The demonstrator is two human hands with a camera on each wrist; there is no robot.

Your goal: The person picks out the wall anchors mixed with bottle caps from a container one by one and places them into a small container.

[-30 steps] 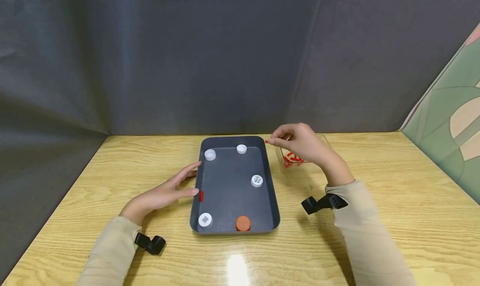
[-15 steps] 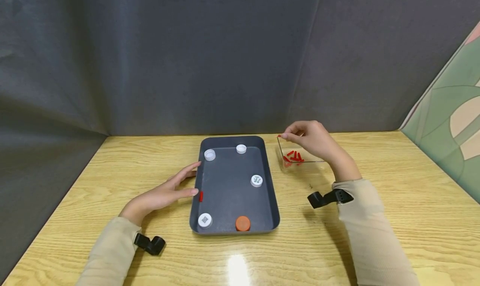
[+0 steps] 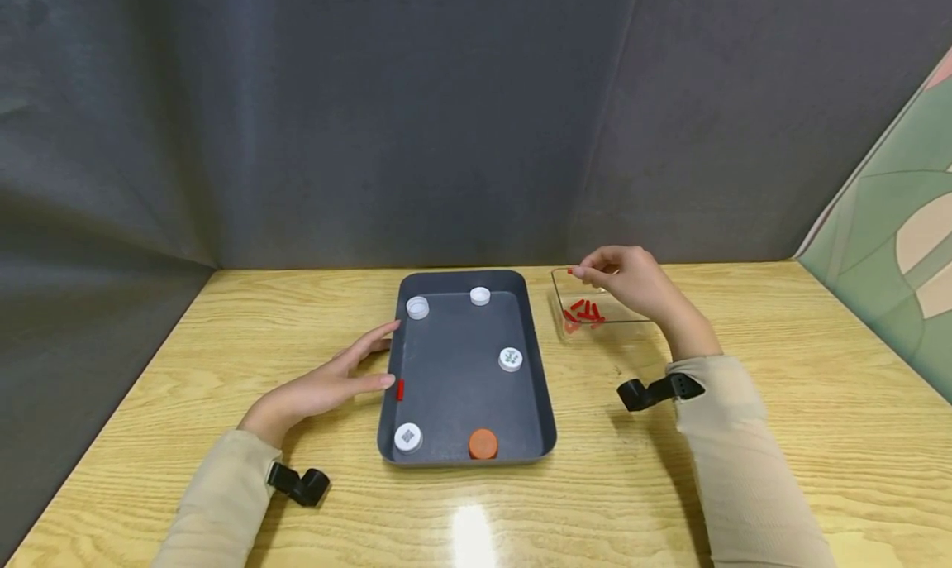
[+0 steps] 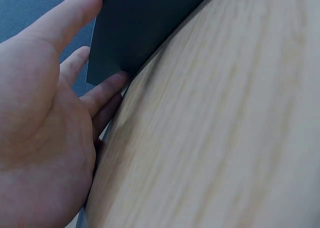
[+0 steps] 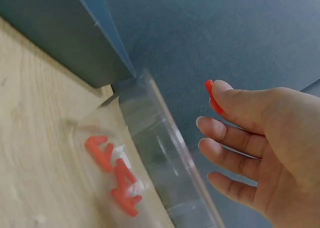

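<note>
Between thumb and forefinger, my right hand point(image 3: 628, 280) pinches a small red stick point(image 5: 214, 97) above the clear plastic box point(image 5: 175, 130). Its other fingers hang loosely bent in the right wrist view. Several similar red sticks point(image 3: 586, 311) lie inside that box. My left hand point(image 3: 323, 388) rests against the left wall of the dark grey tray point(image 3: 461, 369), thumb and fingers extended and touching it. One red stick point(image 3: 400, 389) lies along the inner left side of the tray, close to the left thumb.
In the tray stand two white caps point(image 3: 417, 307) near the far end, a white patterned cap point(image 3: 510, 359) at the right, another white patterned cap point(image 3: 407, 437) at the near left and an orange cap point(image 3: 483, 444). A grey curtain point(image 3: 446, 121) backs the wooden table point(image 3: 335, 518).
My right hand has moved right with the red stick, from beside the tray's far right corner to above the clear box. The left hand and the tray have stayed in place.
</note>
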